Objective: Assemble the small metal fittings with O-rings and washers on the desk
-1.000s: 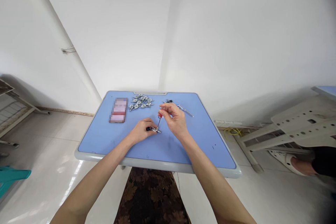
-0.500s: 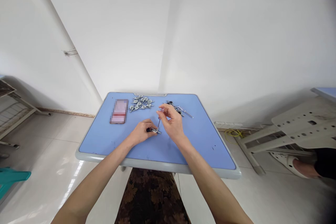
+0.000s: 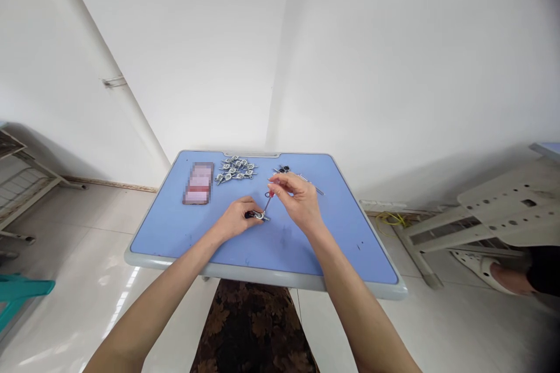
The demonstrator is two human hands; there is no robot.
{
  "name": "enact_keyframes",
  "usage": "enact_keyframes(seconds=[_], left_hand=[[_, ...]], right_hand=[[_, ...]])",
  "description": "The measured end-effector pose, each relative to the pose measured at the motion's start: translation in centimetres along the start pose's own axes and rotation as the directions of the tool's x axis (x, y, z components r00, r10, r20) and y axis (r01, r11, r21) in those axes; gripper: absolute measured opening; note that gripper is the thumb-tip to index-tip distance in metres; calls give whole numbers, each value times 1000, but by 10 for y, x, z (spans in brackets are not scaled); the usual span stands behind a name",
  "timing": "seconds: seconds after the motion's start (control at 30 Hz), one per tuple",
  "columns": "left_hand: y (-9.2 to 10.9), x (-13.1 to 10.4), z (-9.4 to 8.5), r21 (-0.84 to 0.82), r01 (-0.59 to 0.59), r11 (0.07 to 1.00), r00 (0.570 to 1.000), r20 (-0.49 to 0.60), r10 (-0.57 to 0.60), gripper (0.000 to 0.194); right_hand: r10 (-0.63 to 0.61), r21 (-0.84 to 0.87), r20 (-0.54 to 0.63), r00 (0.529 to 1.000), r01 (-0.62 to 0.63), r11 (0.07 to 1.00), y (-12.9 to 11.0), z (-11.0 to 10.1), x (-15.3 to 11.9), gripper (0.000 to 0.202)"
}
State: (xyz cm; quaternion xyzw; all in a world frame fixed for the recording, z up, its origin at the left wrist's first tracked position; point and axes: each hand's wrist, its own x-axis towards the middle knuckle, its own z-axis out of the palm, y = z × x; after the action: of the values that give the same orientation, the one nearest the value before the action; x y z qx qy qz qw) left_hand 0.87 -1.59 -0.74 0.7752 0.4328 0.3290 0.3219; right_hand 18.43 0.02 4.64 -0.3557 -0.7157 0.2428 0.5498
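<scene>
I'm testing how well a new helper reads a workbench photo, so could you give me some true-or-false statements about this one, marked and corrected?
1. The left hand holds a small metal part. True.
2. The phone lies to the left of the metal pieces clustered near the far edge. True.
3. The right hand is holding the phone. False: it holds a thin screwdriver with a reddish handle.
4. The screwdriver slants down towards the metal part. True.
5. The tabletop is yellow. False: it is blue.
6. The teal stool is on the right. False: it is on the left.
</scene>
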Motion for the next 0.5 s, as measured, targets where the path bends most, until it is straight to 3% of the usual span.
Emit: enact_keyframes(seconds=[0.17, 0.27, 0.4, 0.5], left_hand=[[2, 0, -1, -6, 3, 1000, 1000, -2, -3, 10], [3, 0, -1, 9, -1, 1000, 1000, 1, 1, 9], [4, 1, -2, 0, 0, 1000, 1000, 4, 0, 10], [5, 0, -2, 2, 6, 1000, 1000, 6, -6, 10]], right_hand=[[-78, -108, -35, 996, 73, 991, 2, 7, -2, 8], [-127, -159, 4, 992, 126, 979, 4, 3, -1, 13], [-106, -1, 121, 987, 107, 994, 4, -3, 2, 26], [-44, 83, 97, 994, 36, 996, 5, -3, 2, 20]])
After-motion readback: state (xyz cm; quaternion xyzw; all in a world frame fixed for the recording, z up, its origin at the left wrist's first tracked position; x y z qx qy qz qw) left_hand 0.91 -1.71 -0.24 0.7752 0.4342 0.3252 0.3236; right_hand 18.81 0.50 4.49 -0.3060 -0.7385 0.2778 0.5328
